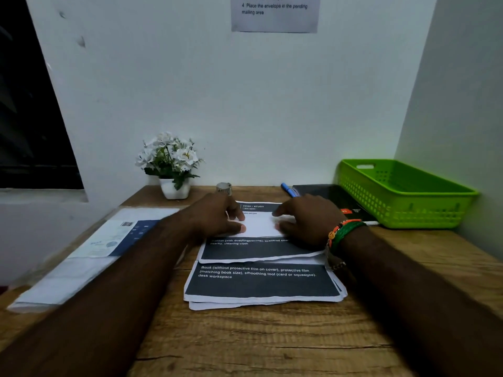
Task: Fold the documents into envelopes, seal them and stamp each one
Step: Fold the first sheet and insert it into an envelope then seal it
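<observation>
Hands: A person's left hand [217, 213] and right hand [307, 219] rest side by side on the top document [258, 227] of a stack of printed sheets [261, 284] lying on a wooden desk [272, 344].
Left hand: Fingers bent, tips and thumb pressing down on the white back of a folded-over portion of the top document; it pins the paper rather than wrapping around it.
Right hand: Fingers extended toward the left hand, laid on the same white fold, thumb tucked low; whether it pinches the paper cannot be told.
Document: Directly under both hands, its dark printed lower half showing just nearer the person than the fingers, with the stack's next sheet spread below that.
Wrist: Orange and green thread bands [344, 231] circle the right wrist.
Envelopes: A pile of white and blue envelopes [89, 254] lies to the outside of the left forearm, partly hidden by it.
Beyond the left hand: A small roll of tape [223, 188] stands just past the knuckles; a white pot of white flowers [171, 164] sits farther out against the wall.
Beyond the right hand: A blue pen [288, 189] lies on a black book [326, 194] just past the fingers.
Outside the right hand: A green plastic basket [402, 197] sits in the desk's corner.
Wall: A printed notice [275, 13] hangs high above both hands.
</observation>
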Available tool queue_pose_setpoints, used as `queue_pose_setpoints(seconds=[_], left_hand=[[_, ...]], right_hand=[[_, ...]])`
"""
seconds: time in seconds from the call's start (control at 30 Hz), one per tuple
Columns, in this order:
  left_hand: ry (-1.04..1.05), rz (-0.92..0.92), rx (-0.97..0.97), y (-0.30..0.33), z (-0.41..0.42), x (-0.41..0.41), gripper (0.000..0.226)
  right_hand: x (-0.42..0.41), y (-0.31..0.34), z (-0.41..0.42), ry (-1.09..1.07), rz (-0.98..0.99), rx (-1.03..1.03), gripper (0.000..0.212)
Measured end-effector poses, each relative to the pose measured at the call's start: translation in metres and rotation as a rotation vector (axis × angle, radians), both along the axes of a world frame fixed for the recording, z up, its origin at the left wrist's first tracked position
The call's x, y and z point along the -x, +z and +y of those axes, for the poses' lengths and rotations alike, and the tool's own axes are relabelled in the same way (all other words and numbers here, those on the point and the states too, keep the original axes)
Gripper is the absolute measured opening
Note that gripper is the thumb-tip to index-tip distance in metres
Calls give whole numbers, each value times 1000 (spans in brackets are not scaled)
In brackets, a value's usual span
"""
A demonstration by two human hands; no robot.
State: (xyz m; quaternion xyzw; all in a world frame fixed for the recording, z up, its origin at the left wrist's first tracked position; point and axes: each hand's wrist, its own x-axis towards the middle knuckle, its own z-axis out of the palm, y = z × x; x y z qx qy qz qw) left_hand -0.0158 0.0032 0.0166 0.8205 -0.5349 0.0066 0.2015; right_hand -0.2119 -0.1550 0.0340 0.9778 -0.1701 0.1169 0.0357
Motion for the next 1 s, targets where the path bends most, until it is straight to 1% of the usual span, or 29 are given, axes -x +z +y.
queue_pose_setpoints(seconds=[0.1,0.2,0.27,0.4,0.47,0.57,0.6,0.7,0.73,0.77,0.83,0.87,0.9,0.97,1.0], left_hand=[[16,4,-1,-3,-1,3,26],[-29,12,-4,-7,-5,13,37],[-74,-26,-20,-9,-9,22,42],[-61,-102,-99,-6,-13,25,46],[-8,-115,-141,-1,-10,20,41],[113,-88,-143,7,-1,14,27],[139,-87,-148,9,2,11,26],[220,-77,-182,15,7,6,35],[258,-93,-201,17,9,8,34],[305,-145,-215,19,9,10,30],[383,-311,-194,19,10,17,22],[387,-350,-157,17,9,20,29],[359,-330,-113,15,7,22,36],[252,-216,-73,9,2,24,50],[200,-173,-101,6,0,26,57]], right_hand=[[-3,-1,4,26,33,-12,33],[-5,-2,4,29,57,-18,33],[-5,-2,4,35,56,-17,33],[-6,-2,2,37,61,-26,33],[-6,-2,1,41,65,-29,33],[-5,-3,0,47,64,-32,33],[-5,-3,0,46,61,-36,33],[-5,-2,1,43,56,-49,33],[-5,-2,1,43,56,-48,33],[-5,-2,0,43,54,-48,33],[-5,-3,0,43,57,-49,33],[-5,-3,0,41,60,-49,33],[-5,-2,0,38,63,-52,33],[-4,-1,0,35,67,-59,33],[-4,0,0,34,68,-61,33]])
